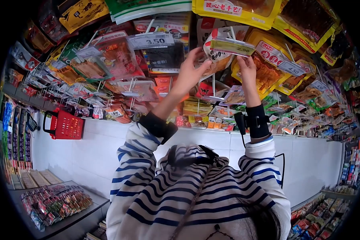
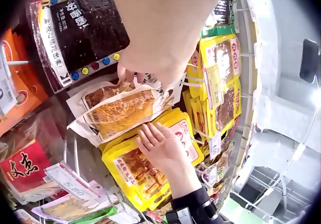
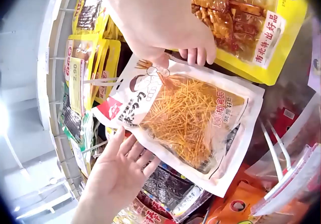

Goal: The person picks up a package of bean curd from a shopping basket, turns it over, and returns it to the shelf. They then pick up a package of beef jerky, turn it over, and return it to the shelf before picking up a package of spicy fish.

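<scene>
A white-edged clear packet of orange shreds (image 1: 220,60) (image 2: 123,116) (image 3: 183,121) is between the hands, its front facing the right wrist view. My left hand (image 1: 193,71) (image 2: 158,30) (image 3: 118,171) grips one side, with its fingertips at the packet's edge. At the other side my right hand (image 1: 248,72) (image 2: 168,151) (image 3: 158,20) holds the edge near the top, thumb on the front. Part of the packet is hidden in the head view by a 2.90 price tag (image 1: 231,47). Yellow packets (image 1: 264,66) (image 2: 140,176) (image 3: 251,28) hang beside the right hand.
Dark packets (image 1: 164,58) (image 2: 88,33) hang left of the hands. Metal pegs and price tags (image 1: 152,41) stick out among the hanging packets. A red basket (image 1: 68,125) stands on the pale floor (image 1: 96,148) at left. Low displays of packets (image 1: 54,203) are behind.
</scene>
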Demonstrator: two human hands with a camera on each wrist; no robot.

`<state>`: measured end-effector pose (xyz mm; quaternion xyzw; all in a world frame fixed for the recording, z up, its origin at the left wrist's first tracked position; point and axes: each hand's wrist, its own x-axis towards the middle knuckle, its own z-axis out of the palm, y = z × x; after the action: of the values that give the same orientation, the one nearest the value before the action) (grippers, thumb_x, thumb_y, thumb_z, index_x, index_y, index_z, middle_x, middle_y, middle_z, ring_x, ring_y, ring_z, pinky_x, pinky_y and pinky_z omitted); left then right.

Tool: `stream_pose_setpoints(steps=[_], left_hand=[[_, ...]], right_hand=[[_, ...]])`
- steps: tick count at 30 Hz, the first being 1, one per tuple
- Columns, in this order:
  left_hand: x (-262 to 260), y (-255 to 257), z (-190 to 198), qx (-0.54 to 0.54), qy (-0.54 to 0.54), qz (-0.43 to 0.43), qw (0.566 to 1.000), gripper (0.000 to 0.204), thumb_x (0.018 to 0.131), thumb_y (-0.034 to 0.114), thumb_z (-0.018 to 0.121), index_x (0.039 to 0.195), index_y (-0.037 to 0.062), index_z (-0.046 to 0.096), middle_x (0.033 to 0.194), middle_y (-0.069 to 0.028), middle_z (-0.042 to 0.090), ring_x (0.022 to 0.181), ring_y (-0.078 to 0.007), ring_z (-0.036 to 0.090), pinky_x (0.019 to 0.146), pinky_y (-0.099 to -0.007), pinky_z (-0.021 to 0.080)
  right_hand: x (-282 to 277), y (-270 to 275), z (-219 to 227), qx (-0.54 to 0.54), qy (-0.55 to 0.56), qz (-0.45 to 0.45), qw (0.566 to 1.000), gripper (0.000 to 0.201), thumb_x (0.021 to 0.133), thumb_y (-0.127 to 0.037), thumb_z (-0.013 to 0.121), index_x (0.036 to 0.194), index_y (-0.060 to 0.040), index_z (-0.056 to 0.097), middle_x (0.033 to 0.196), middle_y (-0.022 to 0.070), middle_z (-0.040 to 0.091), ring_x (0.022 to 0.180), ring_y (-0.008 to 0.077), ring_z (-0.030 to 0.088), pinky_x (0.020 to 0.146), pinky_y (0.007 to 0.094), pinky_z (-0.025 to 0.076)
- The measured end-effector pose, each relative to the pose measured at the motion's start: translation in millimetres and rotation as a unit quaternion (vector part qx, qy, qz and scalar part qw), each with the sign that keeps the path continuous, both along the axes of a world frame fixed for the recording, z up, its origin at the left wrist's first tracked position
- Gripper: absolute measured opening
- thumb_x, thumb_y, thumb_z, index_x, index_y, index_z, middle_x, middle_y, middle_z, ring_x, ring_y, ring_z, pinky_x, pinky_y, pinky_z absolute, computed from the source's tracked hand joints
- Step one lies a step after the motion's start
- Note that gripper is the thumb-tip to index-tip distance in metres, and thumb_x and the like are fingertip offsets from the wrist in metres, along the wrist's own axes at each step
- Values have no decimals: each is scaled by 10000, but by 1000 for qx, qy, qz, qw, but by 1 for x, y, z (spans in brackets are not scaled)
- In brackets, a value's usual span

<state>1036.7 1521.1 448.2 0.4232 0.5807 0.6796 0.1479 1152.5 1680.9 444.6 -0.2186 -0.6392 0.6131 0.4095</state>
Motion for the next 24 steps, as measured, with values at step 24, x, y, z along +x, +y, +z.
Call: stream_pose_setpoints(steps=[24], left_hand=[[2, -6, -3, 50, 19, -14, 998, 230, 837, 115, 481, 1024, -17, 469, 846, -84, 587, 770, -103, 547, 673, -235, 425]], right_hand=[[25, -40, -3, 9, 36, -14, 999, 238, 824, -152, 546, 990, 17, 560, 899, 0, 565, 795, 49, 479, 719, 189, 371]])
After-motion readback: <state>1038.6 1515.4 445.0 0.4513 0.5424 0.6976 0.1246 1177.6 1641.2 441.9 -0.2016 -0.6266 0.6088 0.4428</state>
